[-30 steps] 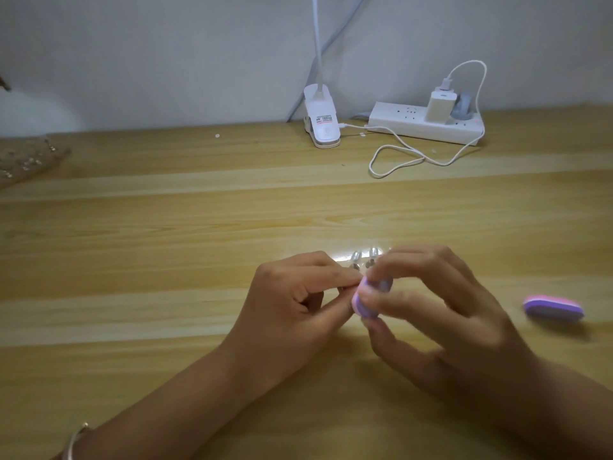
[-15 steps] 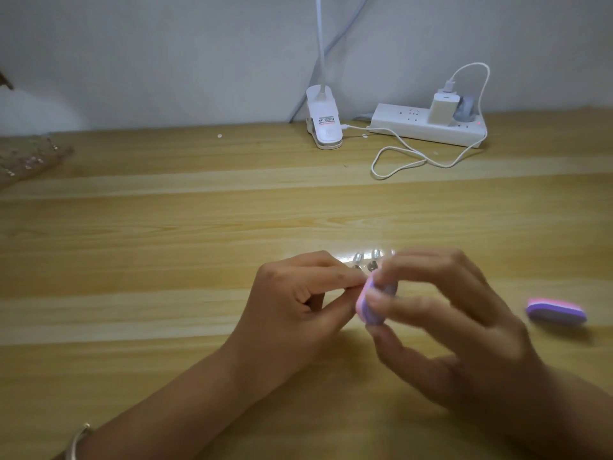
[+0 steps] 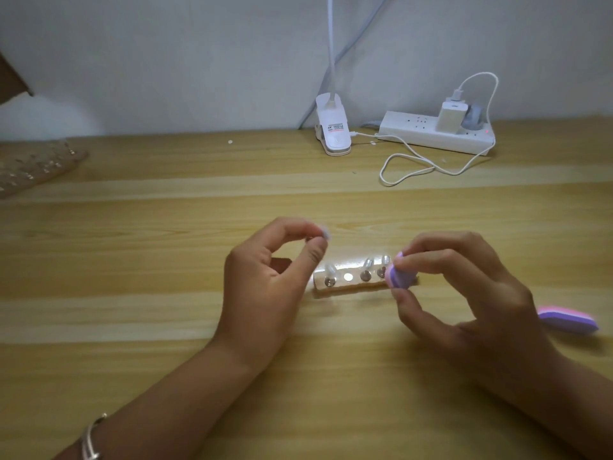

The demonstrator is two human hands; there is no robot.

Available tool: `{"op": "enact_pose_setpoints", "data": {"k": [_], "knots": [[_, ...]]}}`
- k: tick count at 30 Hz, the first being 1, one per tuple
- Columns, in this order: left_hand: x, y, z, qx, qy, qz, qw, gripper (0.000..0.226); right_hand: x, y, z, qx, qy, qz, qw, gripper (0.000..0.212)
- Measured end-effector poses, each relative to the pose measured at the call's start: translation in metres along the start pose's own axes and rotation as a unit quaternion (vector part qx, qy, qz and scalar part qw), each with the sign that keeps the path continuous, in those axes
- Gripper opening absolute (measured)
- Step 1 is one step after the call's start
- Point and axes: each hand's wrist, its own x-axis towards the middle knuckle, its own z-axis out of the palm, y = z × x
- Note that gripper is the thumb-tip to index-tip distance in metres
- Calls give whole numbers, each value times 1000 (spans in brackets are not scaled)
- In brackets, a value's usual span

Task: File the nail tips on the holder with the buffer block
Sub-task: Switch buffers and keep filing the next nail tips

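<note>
A small wooden holder (image 3: 351, 287) lies on the table between my hands, with round metal pegs and clear nail tips (image 3: 366, 265) standing on some of them; one peg (image 3: 348, 277) is bare. My left hand (image 3: 265, 280) is raised left of the holder and pinches a clear nail tip (image 3: 325, 233) between thumb and forefinger. My right hand (image 3: 464, 287) grips a small purple buffer block (image 3: 399, 277) at the holder's right end, covering that end.
A second pink and purple buffer block (image 3: 569, 320) lies at the right. At the back stand a white clip lamp (image 3: 333, 134), a power strip (image 3: 434, 132) with a charger and a looped white cable (image 3: 414, 167). A tray of nail tips (image 3: 30, 167) sits far left.
My hands have moved apart and the holder shows between them. My left hand has lifted up and left with a nail tip pinched; my right hand with the buffer has shifted right.
</note>
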Motion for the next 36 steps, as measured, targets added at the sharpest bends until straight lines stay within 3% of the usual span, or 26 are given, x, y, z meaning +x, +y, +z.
{"op": "enact_pose_setpoints", "data": {"k": [7,15,36], "knots": [[2,-3,9,141,-115,54,982,10,1,4,1,-4,-4,17,1000,13],[0,-2,13,216,-162,48,962,6,1,2,3,-2,-8,14,1000,16],[-2,2,15,278,-151,21,948,12,1,5,4,-9,-25,28,999,13]]}}
